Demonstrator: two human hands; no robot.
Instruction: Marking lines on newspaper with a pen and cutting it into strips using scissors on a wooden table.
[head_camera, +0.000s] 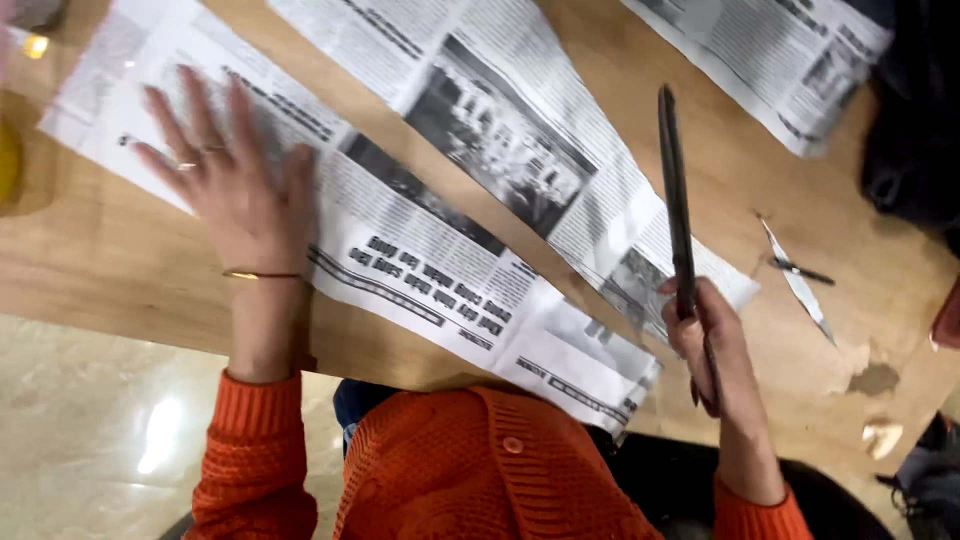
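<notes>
While the left hand (232, 190) lies flat with its fingers (190, 110) spread apart, it pins a long strip of newspaper (400, 270) against the wooden surface (90, 270), seemingly to keep the sheet from sliding or curling. That strip runs from under the palm, past the wrist with its thin bangle (262, 274), and off toward the person's orange cardigan (480, 470), where its near end hangs just over the edge of the surface.

Across from it, the right hand (712, 340) has its fingers (690, 300) closed around the handle of a long dark blade (675, 190), which looks like a knife or a shut pair of scissors; I cannot tell which. It stands edge-up and points away from the person, its tip well beyond the fingertips, and is held clear of the paper rather than pressed into it.

Between the two hands, just past the blade, lies a second newspaper strip (500, 130), roughly parallel to the first and touching or nearly touching it near the right hand. A third sheet (780, 60) lies farther off beyond the blade's tip. To the outer side of the right fingers, a thin paper sliver (800, 285) rests on the wood with a small dark pen-like object (800, 270) across it.
</notes>
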